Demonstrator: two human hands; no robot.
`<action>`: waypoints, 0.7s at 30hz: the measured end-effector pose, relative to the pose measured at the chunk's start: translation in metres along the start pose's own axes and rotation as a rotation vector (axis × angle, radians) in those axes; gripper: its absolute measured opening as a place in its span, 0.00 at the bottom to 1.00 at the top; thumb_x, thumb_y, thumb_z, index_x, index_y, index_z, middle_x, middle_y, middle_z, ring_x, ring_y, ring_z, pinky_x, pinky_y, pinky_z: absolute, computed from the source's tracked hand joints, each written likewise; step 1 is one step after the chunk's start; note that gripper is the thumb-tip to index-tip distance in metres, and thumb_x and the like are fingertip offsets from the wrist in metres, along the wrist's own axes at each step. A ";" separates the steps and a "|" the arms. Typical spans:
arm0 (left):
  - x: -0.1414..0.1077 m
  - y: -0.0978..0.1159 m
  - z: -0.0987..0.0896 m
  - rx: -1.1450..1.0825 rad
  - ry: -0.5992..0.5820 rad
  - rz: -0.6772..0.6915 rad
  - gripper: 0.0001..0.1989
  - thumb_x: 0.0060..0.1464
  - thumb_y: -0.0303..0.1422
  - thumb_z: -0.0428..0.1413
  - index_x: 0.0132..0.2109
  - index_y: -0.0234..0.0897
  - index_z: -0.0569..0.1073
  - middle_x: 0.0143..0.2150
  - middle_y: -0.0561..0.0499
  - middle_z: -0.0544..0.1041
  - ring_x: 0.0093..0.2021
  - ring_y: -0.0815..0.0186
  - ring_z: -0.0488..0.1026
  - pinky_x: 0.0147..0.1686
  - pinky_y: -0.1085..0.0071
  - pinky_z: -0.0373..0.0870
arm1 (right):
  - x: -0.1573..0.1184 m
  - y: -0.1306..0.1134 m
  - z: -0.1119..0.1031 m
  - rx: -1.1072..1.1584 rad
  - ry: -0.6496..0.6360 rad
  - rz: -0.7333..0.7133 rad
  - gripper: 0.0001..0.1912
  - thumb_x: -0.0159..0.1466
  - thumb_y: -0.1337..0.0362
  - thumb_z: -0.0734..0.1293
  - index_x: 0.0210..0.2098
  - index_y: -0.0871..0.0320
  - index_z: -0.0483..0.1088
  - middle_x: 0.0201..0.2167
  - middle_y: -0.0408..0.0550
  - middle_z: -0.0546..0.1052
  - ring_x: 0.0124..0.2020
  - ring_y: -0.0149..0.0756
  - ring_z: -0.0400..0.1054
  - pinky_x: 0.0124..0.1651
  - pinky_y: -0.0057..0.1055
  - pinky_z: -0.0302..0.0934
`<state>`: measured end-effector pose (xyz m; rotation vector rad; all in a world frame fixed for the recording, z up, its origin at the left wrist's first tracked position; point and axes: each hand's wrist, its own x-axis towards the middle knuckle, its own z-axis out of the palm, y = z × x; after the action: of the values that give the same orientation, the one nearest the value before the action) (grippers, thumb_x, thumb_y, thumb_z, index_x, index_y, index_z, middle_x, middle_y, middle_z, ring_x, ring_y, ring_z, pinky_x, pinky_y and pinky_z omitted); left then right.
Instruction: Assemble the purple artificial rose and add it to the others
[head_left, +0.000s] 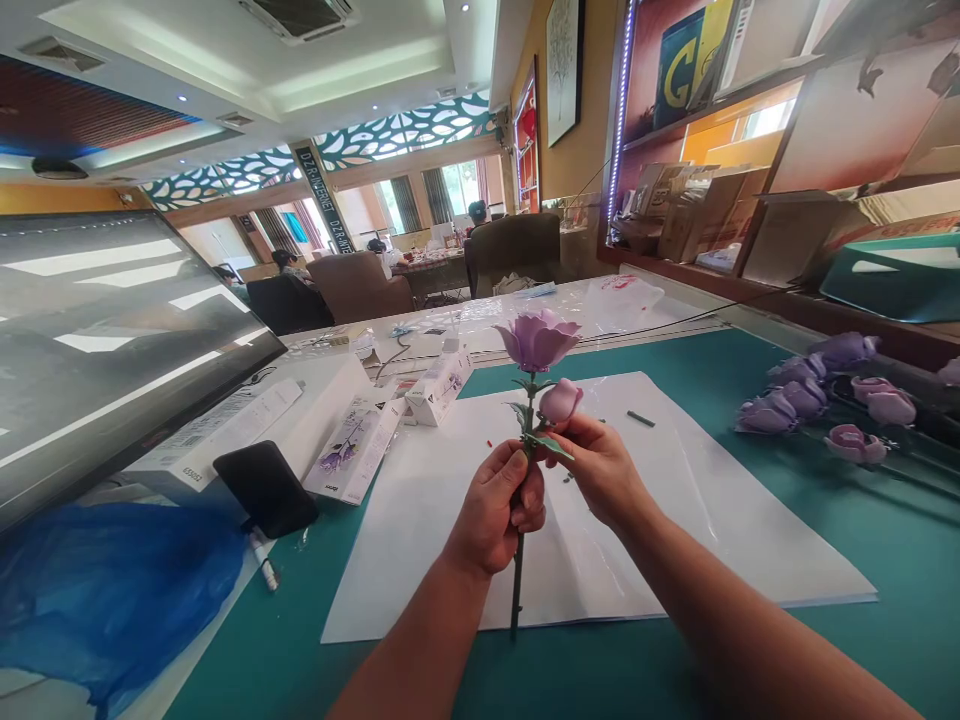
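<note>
- Left fingers are curled together in a fist, clamped around the stem of an artificial rose.
- Right fingers are pinched together at the base of the bud, just beside a green leaf.
- The rose stands upright in the middle of the scene, its lilac bloom on top, above a white plastic sheet on a teal mat.
- Far right, more lilac roses lie on the mat.
- Left: boxes, a phone, a marker and a blue bag.
- The step in hand looks like settling the bud on the stem; the next move calls for the left fist to keep the stem steady.
</note>
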<state>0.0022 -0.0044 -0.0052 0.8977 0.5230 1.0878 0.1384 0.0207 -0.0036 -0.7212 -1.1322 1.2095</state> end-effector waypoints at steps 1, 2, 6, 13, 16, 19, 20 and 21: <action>0.000 0.000 0.000 -0.003 -0.001 -0.001 0.19 0.52 0.44 0.64 0.38 0.36 0.66 0.18 0.62 0.63 0.15 0.80 0.48 0.16 0.80 0.46 | 0.000 0.001 0.000 0.002 -0.001 0.005 0.16 0.49 0.52 0.78 0.24 0.57 0.76 0.24 0.44 0.74 0.28 0.33 0.65 0.31 0.31 0.61; 0.000 0.000 0.001 -0.006 -0.001 -0.001 0.19 0.52 0.44 0.65 0.38 0.36 0.66 0.18 0.62 0.63 0.15 0.79 0.48 0.16 0.80 0.46 | 0.000 0.001 0.000 0.008 -0.003 0.009 0.16 0.49 0.52 0.78 0.25 0.57 0.76 0.24 0.44 0.74 0.28 0.33 0.65 0.31 0.31 0.61; 0.000 0.000 0.002 -0.014 0.004 0.003 0.19 0.52 0.43 0.65 0.38 0.36 0.66 0.18 0.62 0.63 0.15 0.79 0.48 0.17 0.80 0.47 | -0.001 -0.002 0.002 0.025 -0.006 0.010 0.15 0.49 0.53 0.78 0.24 0.57 0.76 0.23 0.43 0.74 0.27 0.32 0.64 0.30 0.30 0.61; 0.000 -0.001 0.001 0.001 0.026 0.012 0.19 0.51 0.45 0.65 0.37 0.36 0.67 0.18 0.61 0.63 0.15 0.79 0.48 0.17 0.80 0.47 | -0.001 -0.003 0.004 0.014 0.021 0.028 0.13 0.48 0.55 0.77 0.22 0.57 0.75 0.20 0.43 0.72 0.24 0.30 0.60 0.28 0.29 0.58; 0.000 -0.001 0.001 -0.002 0.036 0.016 0.20 0.50 0.45 0.66 0.37 0.37 0.67 0.18 0.61 0.64 0.15 0.79 0.49 0.17 0.80 0.47 | -0.001 -0.001 0.003 0.008 0.028 0.026 0.13 0.49 0.56 0.77 0.22 0.57 0.76 0.21 0.43 0.73 0.24 0.30 0.61 0.29 0.29 0.59; 0.000 -0.001 0.002 -0.003 0.040 0.023 0.20 0.50 0.45 0.66 0.37 0.36 0.67 0.18 0.61 0.64 0.15 0.79 0.49 0.17 0.80 0.47 | -0.001 0.001 0.002 0.014 0.031 0.017 0.12 0.50 0.56 0.77 0.23 0.57 0.76 0.22 0.43 0.74 0.25 0.30 0.62 0.29 0.29 0.60; 0.000 -0.001 0.002 -0.004 0.042 0.027 0.20 0.50 0.45 0.66 0.36 0.36 0.67 0.18 0.61 0.64 0.15 0.79 0.49 0.17 0.80 0.47 | -0.001 0.002 0.001 0.017 0.028 0.015 0.12 0.50 0.56 0.77 0.24 0.57 0.76 0.22 0.43 0.74 0.25 0.31 0.62 0.30 0.29 0.60; 0.000 -0.001 0.002 -0.006 0.044 0.033 0.20 0.50 0.45 0.66 0.36 0.36 0.67 0.18 0.61 0.64 0.15 0.79 0.49 0.17 0.80 0.47 | -0.001 0.002 0.001 0.019 0.024 0.013 0.11 0.50 0.56 0.77 0.24 0.57 0.76 0.22 0.43 0.74 0.26 0.31 0.62 0.30 0.29 0.61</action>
<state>0.0043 -0.0058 -0.0046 0.8812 0.5431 1.1409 0.1367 0.0200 -0.0057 -0.7279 -1.0967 1.2183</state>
